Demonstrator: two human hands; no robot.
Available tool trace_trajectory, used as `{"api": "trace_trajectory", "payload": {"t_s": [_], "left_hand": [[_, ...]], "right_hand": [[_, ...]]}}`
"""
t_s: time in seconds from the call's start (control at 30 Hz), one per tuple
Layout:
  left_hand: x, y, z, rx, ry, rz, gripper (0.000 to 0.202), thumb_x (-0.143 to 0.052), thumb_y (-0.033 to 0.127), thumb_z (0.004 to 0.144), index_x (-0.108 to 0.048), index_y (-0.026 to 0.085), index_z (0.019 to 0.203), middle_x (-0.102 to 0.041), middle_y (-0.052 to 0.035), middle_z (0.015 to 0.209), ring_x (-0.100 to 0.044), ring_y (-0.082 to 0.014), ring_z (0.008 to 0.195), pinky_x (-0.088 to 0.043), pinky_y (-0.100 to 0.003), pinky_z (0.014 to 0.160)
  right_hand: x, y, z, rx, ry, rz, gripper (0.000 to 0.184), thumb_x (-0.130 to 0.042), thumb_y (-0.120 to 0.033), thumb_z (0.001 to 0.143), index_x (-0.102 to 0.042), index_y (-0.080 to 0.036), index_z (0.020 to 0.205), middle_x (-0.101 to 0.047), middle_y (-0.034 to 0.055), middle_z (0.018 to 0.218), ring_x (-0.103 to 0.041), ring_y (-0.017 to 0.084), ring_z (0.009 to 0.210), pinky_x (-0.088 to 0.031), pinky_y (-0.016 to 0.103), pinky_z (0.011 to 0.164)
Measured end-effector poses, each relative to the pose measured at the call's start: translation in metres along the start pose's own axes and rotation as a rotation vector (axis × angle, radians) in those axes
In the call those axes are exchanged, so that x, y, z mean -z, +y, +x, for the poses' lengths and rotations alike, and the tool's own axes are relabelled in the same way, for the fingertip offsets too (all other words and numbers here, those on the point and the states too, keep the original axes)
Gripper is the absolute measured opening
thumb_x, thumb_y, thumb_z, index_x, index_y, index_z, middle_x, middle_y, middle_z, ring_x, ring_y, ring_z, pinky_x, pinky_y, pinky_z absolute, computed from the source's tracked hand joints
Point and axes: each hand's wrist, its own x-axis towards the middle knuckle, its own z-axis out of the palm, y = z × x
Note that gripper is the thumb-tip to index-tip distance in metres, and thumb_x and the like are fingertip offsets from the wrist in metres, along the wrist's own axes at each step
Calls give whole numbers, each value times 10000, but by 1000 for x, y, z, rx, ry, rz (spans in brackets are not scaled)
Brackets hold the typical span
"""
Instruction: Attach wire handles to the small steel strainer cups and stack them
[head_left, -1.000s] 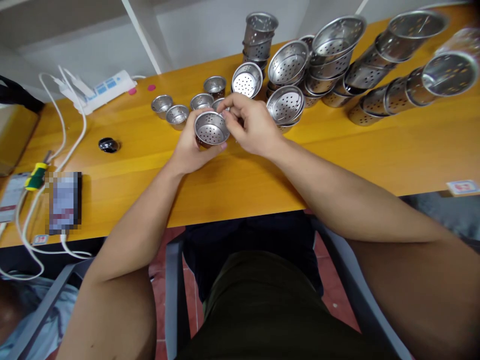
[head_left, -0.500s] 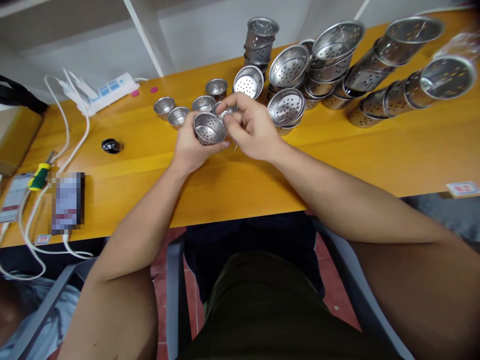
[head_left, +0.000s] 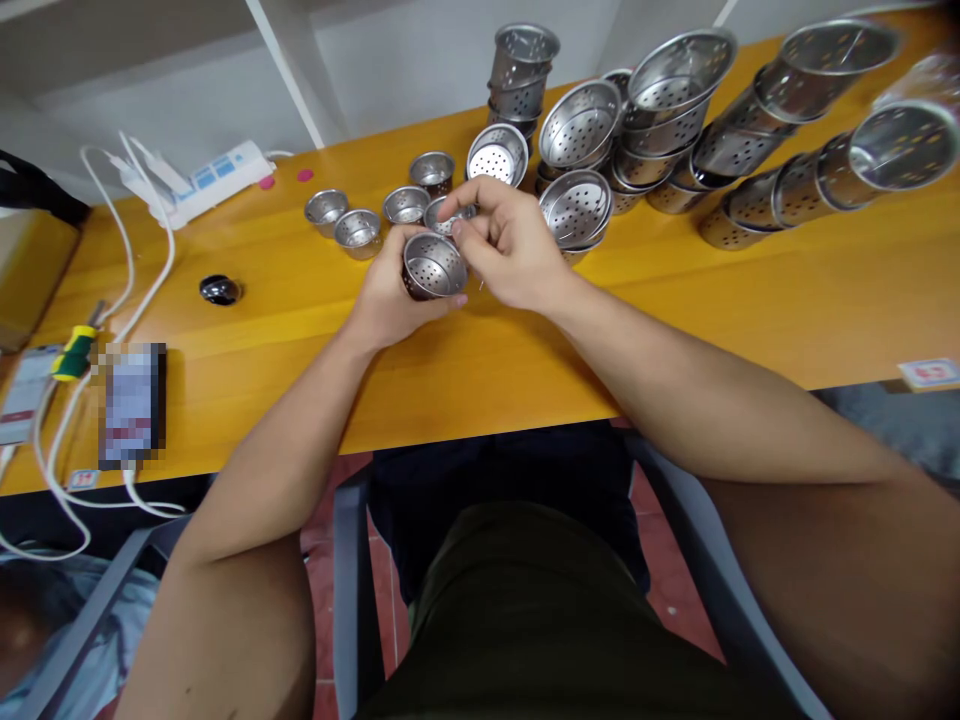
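My left hand (head_left: 390, 295) is closed around a perforated steel strainer basket (head_left: 433, 266), held just above the yellow table (head_left: 675, 300) with its opening tilted toward me. My right hand (head_left: 510, 245) is curled in a pinch right beside it, gripping a small metal part (head_left: 448, 215) above the basket's rim. Three small steel cups (head_left: 358, 231) stand just behind my left hand. A larger perforated basket (head_left: 576, 210) sits immediately right of my right hand.
Stacks of perforated steel baskets (head_left: 660, 100) and long nested rows (head_left: 810, 165) fill the back right. At left lie a white power strip (head_left: 202, 182) with cables, a black knob (head_left: 218, 290), a yellow-handled screwdriver (head_left: 73, 352) and a phone (head_left: 131, 402). A card (head_left: 928, 374) lies at the right edge.
The basket in my left hand has shifted slightly right and tilted more toward my right hand. My right fingers have lifted the small part a little above the rim.
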Motion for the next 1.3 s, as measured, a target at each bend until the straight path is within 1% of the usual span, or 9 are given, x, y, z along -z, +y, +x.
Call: {"api": "trace_trajectory", "payload": {"t_s": [0.13,0.3,0.57,0.67,0.77,0.9,1.03,1.2,1.3], "left_hand": [[-1,-3,0,-25,-20,-6,1104,-1094,986,788,-640,324,1546,-786,-85,1395,-853,-407,1365,-726,-636,1221],[-2,0,1,-76,-47,3,1066,-1058,988,842,-636,324,1562,-778,-80,1391,-865,-380,1316,-738,-617,1202],[-2,19,-1,-28,-67,34,1172,-1070,997,805,-608,322,1644,-782,-111,1493,-820,-424,1474,-678,-624,1304],[-4,24,-1,-16,-46,56,1100,-1048,994,840,-650,314,1609,-810,-95,1435,-849,-405,1412,-691,-614,1286],[-5,26,-1,-6,-32,68,1039,-1036,1003,847,-702,305,1540,-820,-72,1339,-877,-379,1313,-724,-605,1232],[-4,26,-1,23,-39,65,987,-1003,1028,864,-737,297,1473,-813,-49,1216,-891,-351,1196,-760,-591,1137],[-2,27,-1,20,-79,68,1071,-1017,1064,797,-737,297,1489,-818,-52,1223,-890,-356,1186,-774,-591,1098],[-3,29,0,43,-66,32,1079,-1022,1082,764,-755,298,1455,-817,-51,1197,-883,-360,1181,-772,-606,1105],[-1,27,2,71,-69,-38,1013,-1024,1064,789,-781,301,1409,-819,-45,1149,-882,-337,1135,-784,-573,1072]], "right_hand": [[-2,1,1,-2,17,6,437,-825,-729,1174,-688,-320,1238,-484,-43,735,-453,194,607,-503,357,563],[-3,4,1,18,21,10,410,-808,-707,1198,-701,-313,1235,-487,-44,722,-447,184,581,-486,353,533],[-12,8,-4,57,95,-35,278,-771,-579,1243,-727,-305,1239,-583,-18,800,-513,184,614,-550,357,587],[-16,9,-5,41,148,-91,176,-771,-474,1227,-764,-298,1223,-576,-17,777,-530,197,634,-594,369,633],[-16,4,-6,13,152,-140,97,-781,-380,1193,-800,-290,1165,-574,-16,753,-519,199,641,-606,369,656],[-14,-6,-6,5,131,-151,119,-770,-282,1169,-823,-270,1063,-645,1,796,-539,196,671,-596,366,679],[-17,-10,-7,3,142,-140,123,-787,-225,1153,-850,-259,1053,-699,4,836,-594,189,709,-573,345,691],[-17,-10,-7,0,157,-129,110,-804,-246,1143,-877,-261,1062,-742,6,849,-612,185,707,-567,341,690],[-8,-18,-6,1,82,-45,150,-835,-374,1161,-866,-269,1059,-771,24,885,-654,200,747,-613,355,717]]}}
